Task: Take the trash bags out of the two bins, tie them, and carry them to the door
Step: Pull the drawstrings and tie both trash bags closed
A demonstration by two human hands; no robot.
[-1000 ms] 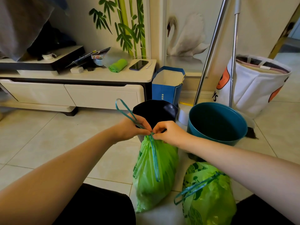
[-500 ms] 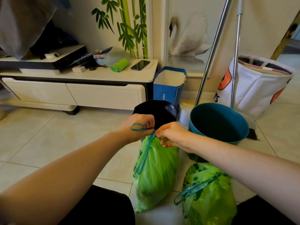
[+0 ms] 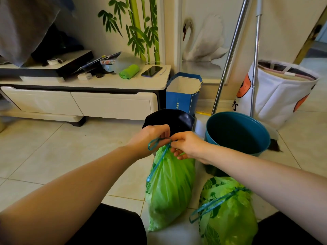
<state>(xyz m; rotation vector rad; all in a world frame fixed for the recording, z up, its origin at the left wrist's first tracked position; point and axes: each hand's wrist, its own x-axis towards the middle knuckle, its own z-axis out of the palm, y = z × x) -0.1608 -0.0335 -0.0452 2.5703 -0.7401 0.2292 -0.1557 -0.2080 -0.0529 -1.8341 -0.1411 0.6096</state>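
Observation:
A green trash bag (image 3: pixel 169 188) stands on the tiled floor in front of me, its neck gathered by a teal drawstring (image 3: pixel 155 144). My left hand (image 3: pixel 150 138) pinches a loop of that drawstring. My right hand (image 3: pixel 187 145) grips the string at the bag's neck, fingertips touching the left hand's. A second green trash bag (image 3: pixel 228 214) with a leaf print lies at the lower right, its teal drawstring pulled tight. Behind the hands stand a black bin (image 3: pixel 177 119) and a teal bin (image 3: pixel 237 133), both without bags.
A low white TV cabinet (image 3: pixel 79 101) runs along the left wall, with a phone and a green bag roll on top. A blue paper bag (image 3: pixel 182 96), two metal poles (image 3: pixel 228 59) and a white fabric basket (image 3: pixel 279 92) stand behind the bins.
The drawstring loop that my left hand held raised has come down to the bag's neck. Both hands now meet there with a small loop between them. The bags and bins have not moved.

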